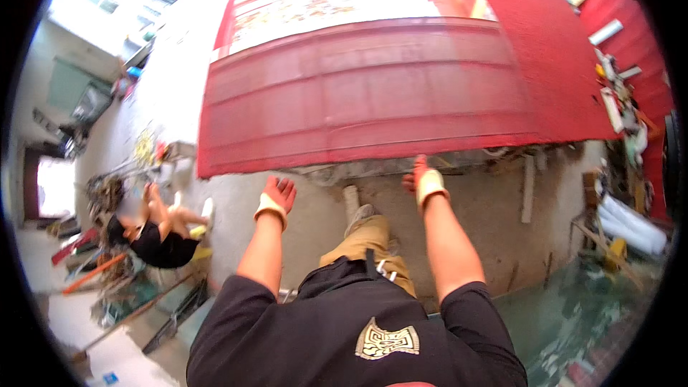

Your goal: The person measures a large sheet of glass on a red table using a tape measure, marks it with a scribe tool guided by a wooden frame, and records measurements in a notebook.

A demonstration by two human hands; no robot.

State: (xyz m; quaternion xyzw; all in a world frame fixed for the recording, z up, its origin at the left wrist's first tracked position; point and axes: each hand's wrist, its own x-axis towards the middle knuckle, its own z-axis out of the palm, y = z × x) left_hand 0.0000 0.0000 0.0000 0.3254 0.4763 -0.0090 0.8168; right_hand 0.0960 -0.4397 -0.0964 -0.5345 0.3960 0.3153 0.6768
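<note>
A big table covered in red cloth (566, 72) stands in front of me. On it lies a wide, glossy sheet, seemingly a glass pane (358, 93), with bright and dark reflections across it. My left hand (278, 198), in a red glove with a cream cuff, is just short of the table's near edge, fingers apart and holding nothing. At the same edge, farther right, my right hand (424, 179) wears a matching glove. Its fingers point up toward the table, slightly bent and blurred, with nothing seen in them. Neither hand clearly touches the pane.
To the left, a person in black (168, 240) sits low among piled scraps and tools. Greenish glass sheets (566, 315) lie at lower right, beside a clear plastic-wrapped roll (631, 223). Assorted items (620, 100) line the table's right side. Concrete floor (480, 208) shows beneath the near edge.
</note>
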